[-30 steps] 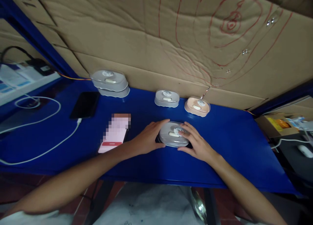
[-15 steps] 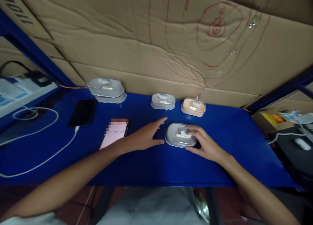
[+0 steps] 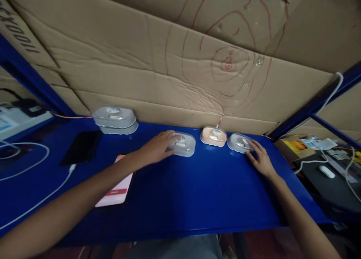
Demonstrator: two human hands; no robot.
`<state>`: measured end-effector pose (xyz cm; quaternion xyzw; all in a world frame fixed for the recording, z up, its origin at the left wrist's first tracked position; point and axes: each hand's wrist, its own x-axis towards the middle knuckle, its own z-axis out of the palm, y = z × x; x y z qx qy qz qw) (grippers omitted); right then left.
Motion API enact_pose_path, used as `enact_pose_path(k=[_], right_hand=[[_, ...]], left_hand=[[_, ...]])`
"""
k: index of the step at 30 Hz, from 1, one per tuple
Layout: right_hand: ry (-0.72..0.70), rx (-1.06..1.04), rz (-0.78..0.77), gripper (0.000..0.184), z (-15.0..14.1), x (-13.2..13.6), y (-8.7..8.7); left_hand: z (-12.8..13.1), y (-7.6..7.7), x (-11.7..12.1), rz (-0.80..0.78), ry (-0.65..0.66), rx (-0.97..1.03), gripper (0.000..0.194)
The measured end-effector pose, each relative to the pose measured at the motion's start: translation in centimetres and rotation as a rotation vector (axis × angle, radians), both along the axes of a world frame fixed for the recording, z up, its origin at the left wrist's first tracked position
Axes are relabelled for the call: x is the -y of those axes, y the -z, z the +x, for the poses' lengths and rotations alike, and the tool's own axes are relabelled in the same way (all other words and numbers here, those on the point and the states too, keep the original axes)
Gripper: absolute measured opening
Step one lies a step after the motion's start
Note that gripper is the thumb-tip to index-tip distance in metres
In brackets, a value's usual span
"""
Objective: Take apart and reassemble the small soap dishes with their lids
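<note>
My left hand [image 3: 159, 148] closes on the left end of a grey oval plastic container [image 3: 186, 145] with a clear lid, fingers over its top and thumb along the front. To the right, my right hand [image 3: 261, 159] grips the right side of a similar grey container [image 3: 237, 142]. Between these two, close beside the right one, stands a peach-coloured container [image 3: 213, 137] of the same shape. A stack of two grey containers [image 3: 115, 120] stands at the back left. Each visible lid carries a round sticker and a small pale bar.
A phone with a lit pink screen [image 3: 117, 191] lies partly behind my left forearm. Behind it, a dark phone [image 3: 81, 148] is plugged into a white cable [image 3: 50, 195]. A cardboard wall [image 3: 126, 63] with red drawn rings backs the blue table [image 3: 180, 199]. A small open box [image 3: 293, 150] is at right.
My right hand has moved its container back and right, beside the peach one. My left hand, empty before, has taken hold of the other grey container, now slightly nearer me. The view has shifted.
</note>
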<state>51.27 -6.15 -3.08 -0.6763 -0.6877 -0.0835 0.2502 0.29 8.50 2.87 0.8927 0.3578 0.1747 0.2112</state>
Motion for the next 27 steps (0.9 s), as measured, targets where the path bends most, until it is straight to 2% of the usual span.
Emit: enact_pose_path(k=[5, 7, 9, 10, 12, 14, 17, 20, 24, 27], right_hand=[[-0.068, -0.028, -0.038, 0.064, -5.9, -5.4, -0.3], [-0.068, -0.025, -0.063, 0.063, -9.6, -6.2, -1.0], [-0.114, -0.01, -0.05, 0.066, -13.9, -5.6, -2.0], [-0.227, -0.016, -0.075, 0.07, -16.2, -4.8, -2.6], [-0.572, -0.039, -0.241, 0.079, -20.2, -2.6, -3.5], [-0.723, -0.056, -0.352, 0.087, -22.8, -0.5, -3.9], [-0.761, -0.186, -0.361, 0.082, -23.6, 0.7, -3.6], [-0.705, -0.29, -0.314, 0.072, -21.8, -0.6, -2.5], [-0.469, -0.183, -0.238, 0.062, -19.7, -2.4, -1.3], [-0.408, -0.098, -0.192, 0.061, -19.7, -2.2, -1.6]], left_hand=[[-1.3, 0.1, 7.5, -0.03, 0.162, 0.059, 0.05], [-0.7, 0.3, 9.4, -0.061, 0.172, 0.058, 0.059], [0.0, 0.9, 10.3, -0.109, 0.11, 0.065, 0.069], [0.2, 1.4, 10.6, -0.136, 0.067, 0.071, 0.072], [0.6, 2.4, 10.7, -0.179, 0.003, 0.084, 0.074], [0.7, 3.3, 10.7, -0.202, 0.002, 0.108, 0.079], [0.6, 3.8, 10.7, -0.208, 0.03, 0.147, 0.092], [0.4, 3.5, 10.7, -0.239, 0.002, 0.121, 0.109], [0.1, 2.8, 10.8, -0.25, -0.023, 0.082, 0.113], [-0.1, 2.8, 11.0, -0.23, -0.003, 0.078, 0.107]])
